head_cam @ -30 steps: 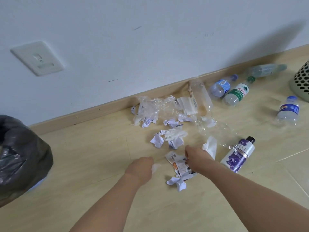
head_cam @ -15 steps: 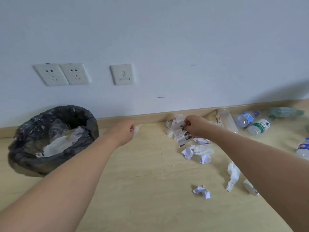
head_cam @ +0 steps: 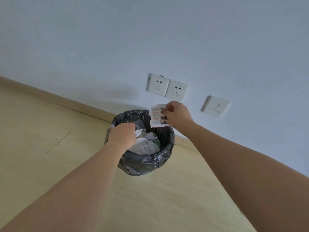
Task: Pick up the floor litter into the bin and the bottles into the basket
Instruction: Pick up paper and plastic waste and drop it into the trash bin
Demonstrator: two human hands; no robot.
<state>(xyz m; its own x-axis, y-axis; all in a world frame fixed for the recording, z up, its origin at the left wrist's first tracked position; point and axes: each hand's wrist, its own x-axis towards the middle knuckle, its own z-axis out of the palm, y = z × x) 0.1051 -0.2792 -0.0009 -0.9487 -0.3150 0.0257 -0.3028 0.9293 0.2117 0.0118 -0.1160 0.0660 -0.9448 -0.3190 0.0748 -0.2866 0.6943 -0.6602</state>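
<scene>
Pinching a printed paper slip (head_cam: 158, 116) above the far rim of the black-lined bin (head_cam: 147, 162), the right hand (head_cam: 178, 115) stayed clamped on it. The left hand (head_cam: 122, 135) held a white scrap (head_cam: 138, 131) over the bin's left side, above crumpled paper (head_cam: 147, 144) inside.

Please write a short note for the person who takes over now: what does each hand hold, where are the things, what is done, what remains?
Left hand: over the bin, grip closed on a small white scrap.
Right hand: pinches a printed paper above the bin's far rim.
Bin: black liner, stands by the wall, white litter already inside.
Done: some litter binned.
Left: drop both pieces. Bottles and basket are not in view, so check the floor.
</scene>
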